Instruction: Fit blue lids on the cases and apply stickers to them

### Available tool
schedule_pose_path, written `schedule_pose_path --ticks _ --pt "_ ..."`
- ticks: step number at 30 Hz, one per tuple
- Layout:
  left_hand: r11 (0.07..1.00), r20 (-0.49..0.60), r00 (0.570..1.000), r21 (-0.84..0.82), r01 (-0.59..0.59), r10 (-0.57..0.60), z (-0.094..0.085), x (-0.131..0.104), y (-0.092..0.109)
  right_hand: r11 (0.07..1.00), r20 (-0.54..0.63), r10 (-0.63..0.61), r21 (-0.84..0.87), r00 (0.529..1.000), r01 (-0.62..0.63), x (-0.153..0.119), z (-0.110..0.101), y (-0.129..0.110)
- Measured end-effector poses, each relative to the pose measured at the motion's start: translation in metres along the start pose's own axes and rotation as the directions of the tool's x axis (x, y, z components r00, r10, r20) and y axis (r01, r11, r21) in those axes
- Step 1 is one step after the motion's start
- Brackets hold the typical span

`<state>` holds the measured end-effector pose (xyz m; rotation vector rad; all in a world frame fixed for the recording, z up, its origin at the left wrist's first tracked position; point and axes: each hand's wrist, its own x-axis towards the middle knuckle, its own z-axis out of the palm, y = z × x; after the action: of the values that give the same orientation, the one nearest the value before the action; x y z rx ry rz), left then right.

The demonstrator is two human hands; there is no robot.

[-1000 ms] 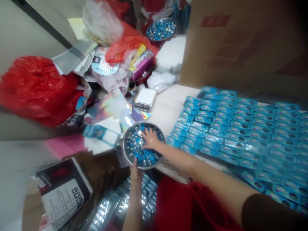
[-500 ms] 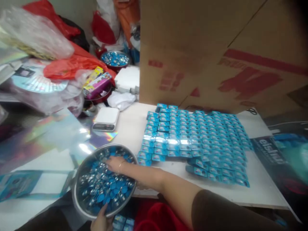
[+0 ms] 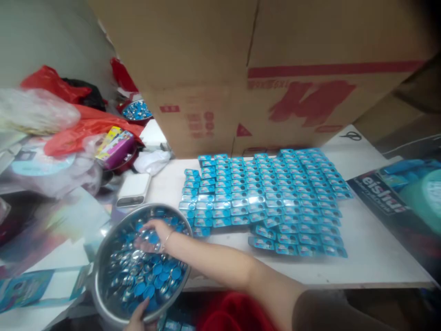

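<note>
A steel bowl [image 3: 103, 257] full of small blue and silver round pieces [image 3: 151, 276] sits at the near left edge of the table. My right hand [image 3: 153, 234] reaches into it, fingers curled around a few silver pieces. Only partly in view at the bottom, my left hand [image 3: 138, 317] grips the bowl's near rim. To the right of the bowl, several rows of blue packets [image 3: 265, 197] lie flat on the white table [image 3: 372, 257].
A big cardboard box [image 3: 275, 69] stands behind the packets. A white scale [image 3: 134, 191], red bags [image 3: 86, 126], a second bowl [image 3: 136, 110] and clutter crowd the left. Scissors [image 3: 348, 135] and a dark poster [image 3: 396, 193] lie on the right.
The view has swung right and the box now fills the back. My right hand has shifted toward the bowl's far-left side and closed on pieces; my left hand stays on the rim.
</note>
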<state>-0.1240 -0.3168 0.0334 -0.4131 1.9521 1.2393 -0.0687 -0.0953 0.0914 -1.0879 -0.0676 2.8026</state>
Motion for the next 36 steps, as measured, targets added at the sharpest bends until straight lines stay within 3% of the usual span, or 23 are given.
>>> schedule_pose_path --ticks 4,8,12,15,16,17,18,19,20,21,23,24,25,26,28,31,34,36 --pt "0.993 0.072 0.997 -0.114 -0.027 0.036 0.076 -0.035 0.011 0.995 0.045 -0.101 0.023 0.994 0.100 -0.068 -0.027 -0.035" --pt "0.988 0.157 0.984 -0.145 -0.055 0.078 0.137 -0.059 0.017 0.940 0.083 -0.340 0.008 0.937 0.341 -0.141 -0.070 -0.064" --pt "0.979 0.202 0.958 -0.065 -0.196 0.205 0.170 -0.073 0.017 0.874 0.034 -0.485 -0.010 0.874 0.486 -0.216 -0.142 -0.083" --pt "0.904 0.139 0.920 0.180 -0.388 0.367 0.180 -0.090 0.018 0.869 -0.080 -0.486 0.060 0.870 0.491 -0.258 -0.204 -0.090" --pt "0.826 0.062 0.873 0.299 -0.478 0.483 0.183 -0.099 0.018 0.871 -0.104 -0.471 0.099 0.876 0.481 -0.267 -0.222 -0.092" --pt "0.710 -0.020 0.777 0.423 -0.563 0.629 0.187 -0.112 0.017 0.871 -0.117 -0.457 0.141 0.882 0.471 -0.275 -0.239 -0.093" --pt "0.564 -0.070 0.631 0.531 -0.632 0.773 0.192 -0.127 0.014 0.868 -0.122 -0.446 0.181 0.887 0.461 -0.281 -0.254 -0.095" --pt "0.403 -0.054 0.468 0.602 -0.690 0.882 0.199 -0.145 0.009 0.864 -0.120 -0.435 0.222 0.892 0.452 -0.286 -0.266 -0.096" --pt "0.236 0.040 0.330 0.619 -0.749 0.943 0.208 -0.165 0.001 0.858 -0.111 -0.427 0.263 0.897 0.441 -0.289 -0.276 -0.098" --pt "0.078 0.196 0.224 0.563 -0.823 0.955 0.220 -0.187 -0.009 0.851 -0.103 -0.419 0.303 0.902 0.430 -0.292 -0.285 -0.099" --pt "-0.157 0.620 0.053 0.279 -0.947 0.783 0.250 -0.231 -0.033 0.827 -0.100 -0.413 0.375 0.905 0.419 -0.297 -0.297 -0.101" --pt "-0.244 0.759 -0.059 0.134 -0.960 0.649 0.267 -0.250 -0.047 0.815 -0.109 -0.411 0.401 0.905 0.419 -0.299 -0.301 -0.102" --pt "-0.316 0.822 -0.161 0.024 -0.948 0.546 0.283 -0.266 -0.060 0.800 -0.128 -0.413 0.422 0.902 0.426 -0.300 -0.303 -0.102" --pt "-0.364 0.855 -0.233 -0.056 -0.930 0.464 0.298 -0.279 -0.072 0.782 -0.154 -0.415 0.442 0.897 0.438 -0.301 -0.305 -0.103" --pt "-0.437 0.879 -0.325 -0.154 -0.886 0.349 0.323 -0.292 -0.090 0.738 -0.212 -0.420 0.485 0.882 0.468 -0.301 -0.307 -0.104" --pt "-0.480 0.890 -0.360 -0.194 -0.856 0.282 0.344 -0.289 -0.099 0.662 -0.289 -0.433 0.541 0.854 0.519 -0.296 -0.306 -0.109" --pt "-0.365 0.891 -0.334 -0.214 -0.906 0.307 0.358 -0.271 -0.090 0.626 -0.342 -0.470 0.520 0.814 0.581 -0.287 -0.307 -0.120" --pt "-0.221 0.892 -0.252 -0.177 -0.959 0.376 0.373 -0.253 -0.072 0.606 -0.389 -0.519 0.460 0.761 0.649 -0.278 -0.312 -0.129"
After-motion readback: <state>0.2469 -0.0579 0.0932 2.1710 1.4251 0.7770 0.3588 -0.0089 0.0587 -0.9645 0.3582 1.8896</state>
